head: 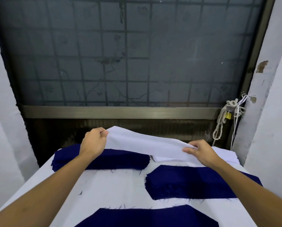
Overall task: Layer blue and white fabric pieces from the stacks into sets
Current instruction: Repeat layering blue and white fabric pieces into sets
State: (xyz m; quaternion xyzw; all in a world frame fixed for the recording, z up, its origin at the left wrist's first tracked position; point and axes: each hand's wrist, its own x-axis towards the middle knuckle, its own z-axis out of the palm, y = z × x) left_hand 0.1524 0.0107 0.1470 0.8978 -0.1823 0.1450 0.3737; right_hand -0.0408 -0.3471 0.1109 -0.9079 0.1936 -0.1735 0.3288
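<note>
White fabric piece [146, 145] is held up over the far end of the bench [112, 185]. My left hand [94, 141] pinches one end and my right hand [201, 151] pinches the other, fingers curled on the cloth at both. The piece hangs above the white stack [225, 155] at far right and partly over the far blue stack [120, 159].

I judge the step in hand to be taking one white sheet for layering. The next move calls for carrying it toward me and laying it square on blue, probably the near blue piece [146, 217] or the right blue stack [194, 182], with edges matched.

No brand, label or writing is legible. The padlock [228, 115] by the window shows none.
</note>
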